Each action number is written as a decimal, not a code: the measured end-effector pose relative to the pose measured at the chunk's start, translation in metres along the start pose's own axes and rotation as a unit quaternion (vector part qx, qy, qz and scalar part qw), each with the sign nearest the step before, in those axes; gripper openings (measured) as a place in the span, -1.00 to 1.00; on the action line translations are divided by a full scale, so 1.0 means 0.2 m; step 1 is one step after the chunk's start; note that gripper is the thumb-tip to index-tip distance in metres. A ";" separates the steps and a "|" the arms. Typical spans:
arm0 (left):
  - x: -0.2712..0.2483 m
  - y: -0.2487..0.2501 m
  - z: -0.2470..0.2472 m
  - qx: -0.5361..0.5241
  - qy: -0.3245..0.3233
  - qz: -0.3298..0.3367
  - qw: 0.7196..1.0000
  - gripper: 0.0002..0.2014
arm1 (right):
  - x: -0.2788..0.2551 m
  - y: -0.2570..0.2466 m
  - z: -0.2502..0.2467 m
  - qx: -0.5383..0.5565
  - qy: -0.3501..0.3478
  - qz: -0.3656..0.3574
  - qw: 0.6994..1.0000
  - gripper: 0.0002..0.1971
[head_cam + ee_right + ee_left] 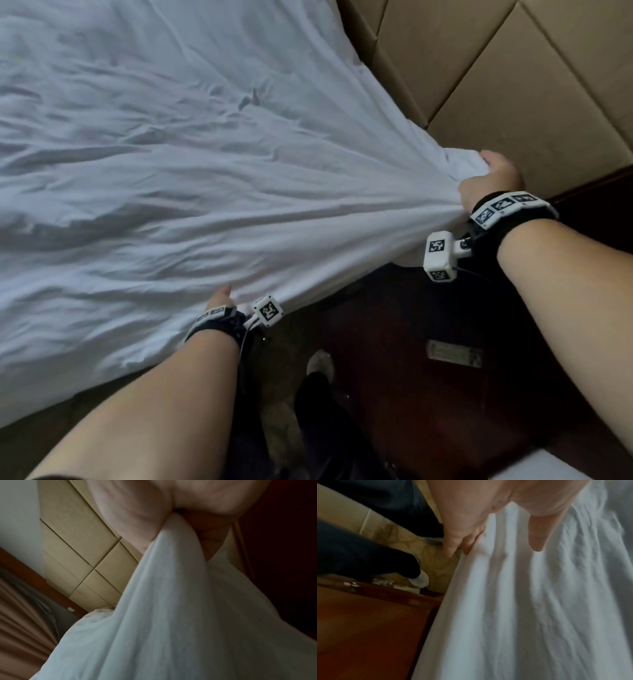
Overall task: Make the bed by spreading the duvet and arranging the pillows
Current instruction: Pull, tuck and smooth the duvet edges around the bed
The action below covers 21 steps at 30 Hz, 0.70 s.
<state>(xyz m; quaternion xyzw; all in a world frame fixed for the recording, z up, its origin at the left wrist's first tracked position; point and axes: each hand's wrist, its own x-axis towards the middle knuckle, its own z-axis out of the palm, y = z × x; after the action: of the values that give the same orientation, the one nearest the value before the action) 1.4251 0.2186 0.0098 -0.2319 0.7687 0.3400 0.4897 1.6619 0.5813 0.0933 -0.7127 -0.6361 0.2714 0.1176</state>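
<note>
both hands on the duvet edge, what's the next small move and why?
Probably pull toward the headboard: the right hand grips a bunched corner of the duvet, the left hand pinches the side edge, and creases fan out from the corner.

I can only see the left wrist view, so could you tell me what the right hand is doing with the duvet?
Observer: The right hand grips a bunched corner of the duvet beside the padded headboard.
Operator: Thank you. Is the fabric taut or slack between the two hands?
Observer: Taut: in the head view, creases fan out from the right hand's grip across the bed.
Operator: And where does my left hand sit relative to it?
Observer: The left hand holds the duvet's side edge, nearer the person, above the floor beside a dark wooden nightstand.
</note>
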 end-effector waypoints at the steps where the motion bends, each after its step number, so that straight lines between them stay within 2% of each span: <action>1: 0.02 0.02 0.02 -0.052 0.006 -0.018 0.998 -0.53 | 0.02 0.01 0.01 -0.005 -0.004 -0.008 1.000 -0.33; 2: 0.02 0.04 0.03 -0.085 0.009 -0.021 0.996 -0.55 | 0.03 0.00 0.01 -0.010 -0.007 -0.017 1.000 -0.35; 3: 0.04 0.08 0.04 -0.062 0.006 0.004 0.998 -0.59 | 0.04 -0.01 0.00 -0.011 -0.010 -0.026 1.000 -0.37; 4: 0.05 0.10 0.03 0.075 -0.015 0.041 0.996 -0.67 | 0.04 -0.03 -0.01 -0.003 -0.011 -0.029 1.000 -0.38; 5: 0.06 0.12 0.03 0.197 -0.032 0.051 0.979 -0.72 | 0.06 -0.04 -0.02 0.004 0.001 -0.036 0.999 -0.39; 6: 0.06 0.11 0.04 0.337 -0.039 0.052 0.939 -0.70 | 0.06 -0.05 -0.03 0.013 0.016 -0.041 0.999 -0.40; 7: 0.06 0.07 0.06 0.434 -0.024 0.048 0.899 -0.63 | 0.06 -0.04 -0.02 0.020 0.033 -0.048 0.998 -0.41; 8: 0.06 0.04 0.07 0.471 -0.022 0.039 0.881 -0.56 | 0.04 -0.03 -0.01 0.028 0.047 -0.057 0.997 -0.42; 9: 0.05 0.01 0.08 0.496 -0.048 0.049 0.865 -0.57 | 0.02 -0.01 0.02 0.020 0.050 -0.054 0.997 -0.44; 10: 0.02 -0.03 0.10 0.494 -0.053 0.057 0.866 -0.59 | -0.01 0.04 0.06 0.008 0.027 -0.037 0.999 -0.45; 11: 0.03 -0.05 0.10 0.509 -0.066 0.067 0.855 -0.60 | -0.04 0.10 0.11 -0.026 -0.030 -0.012 0.999 -0.44; 13: -0.02 -0.01 0.15 0.470 -0.074 0.068 0.877 -0.56 | -0.07 0.21 0.19 -0.065 -0.103 0.055 0.991 -0.44; 15: -0.11 0.12 0.20 0.344 -0.054 0.032 0.937 -0.53 | -0.06 0.23 0.20 -0.064 -0.109 0.100 0.987 -0.36; 16: -0.16 0.20 0.22 0.288 -0.049 0.017 0.956 -0.56 | -0.06 0.21 0.18 -0.055 -0.107 0.101 0.988 -0.33; 18: -0.23 0.35 0.26 0.232 -0.058 0.024 0.971 -0.62 | -0.05 0.16 0.13 -0.032 -0.109 0.111 0.987 -0.32; 21: -0.29 0.54 0.33 0.207 -0.061 0.066 0.974 -0.52 | -0.01 0.05 0.05 0.006 -0.112 0.111 0.988 -0.30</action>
<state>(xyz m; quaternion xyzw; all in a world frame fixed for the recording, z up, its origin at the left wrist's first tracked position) 1.4132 0.3410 0.0761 -0.0526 0.8048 0.2183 0.5493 1.6657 0.5760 0.0800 -0.7433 -0.5608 0.3641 0.0190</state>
